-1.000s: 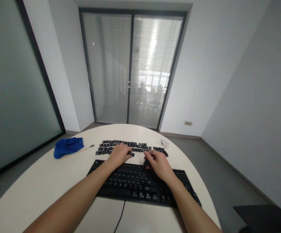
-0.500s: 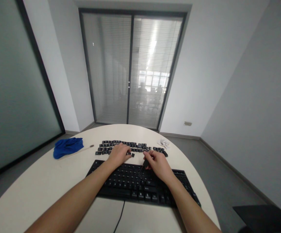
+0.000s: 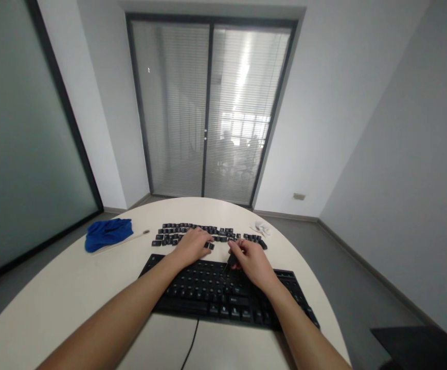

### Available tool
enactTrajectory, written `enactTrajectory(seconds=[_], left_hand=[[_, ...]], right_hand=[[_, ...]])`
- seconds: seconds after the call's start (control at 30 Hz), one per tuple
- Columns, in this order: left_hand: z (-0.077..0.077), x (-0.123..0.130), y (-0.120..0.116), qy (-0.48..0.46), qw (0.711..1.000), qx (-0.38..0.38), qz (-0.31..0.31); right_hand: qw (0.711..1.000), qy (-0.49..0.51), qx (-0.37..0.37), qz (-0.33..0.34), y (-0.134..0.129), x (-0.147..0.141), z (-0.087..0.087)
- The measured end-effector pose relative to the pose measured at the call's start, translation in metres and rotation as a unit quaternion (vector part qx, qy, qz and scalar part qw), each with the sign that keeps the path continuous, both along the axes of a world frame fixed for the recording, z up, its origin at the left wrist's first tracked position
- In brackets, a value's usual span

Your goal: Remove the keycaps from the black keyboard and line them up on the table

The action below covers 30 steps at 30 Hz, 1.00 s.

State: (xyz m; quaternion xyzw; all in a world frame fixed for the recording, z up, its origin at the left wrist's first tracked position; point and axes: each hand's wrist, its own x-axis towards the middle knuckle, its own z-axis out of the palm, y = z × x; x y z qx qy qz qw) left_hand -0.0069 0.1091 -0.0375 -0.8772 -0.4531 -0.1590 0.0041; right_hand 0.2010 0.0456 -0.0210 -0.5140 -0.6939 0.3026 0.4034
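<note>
Black keyboard (image 3: 203, 287) is set on white table (image 3: 72, 293), many key posts left bare. From its centre: loose keycaps (image 3: 172, 231) are laid in rows at 12, blue cloth (image 3: 108, 234) and thin brush (image 3: 126, 239) are placed at 10, crumpled white piece (image 3: 262, 227) at 1, cable (image 3: 191, 343) is routed at 7. Black-handled tool (image 3: 232, 259) is pinched in right hand (image 3: 251, 259) at 1. Left hand (image 3: 191, 244) is curled over keycaps at 11; whether one is gripped can't be told.
</note>
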Motion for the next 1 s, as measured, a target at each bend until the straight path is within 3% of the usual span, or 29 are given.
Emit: enactTrajectory(seconds=[0.33, 0.6, 1.0], left_hand=[[-0.001, 0.003, 0.002, 0.001, 1.000, 0.014, 0.006], [0.007, -0.018, 0.002, 0.004, 0.999, 0.025, 0.029], [-0.001, -0.020, 0.004, 0.001, 1.000, 0.021, 0.013]], right_hand=[[1.000, 0.010, 0.001, 0.010, -0.001, -0.001, 0.002], [1.000, 0.004, 0.004, 0.012, -0.001, 0.001, 0.000], [1.000, -0.013, 0.009, 0.010, -0.002, -0.001, 0.001]])
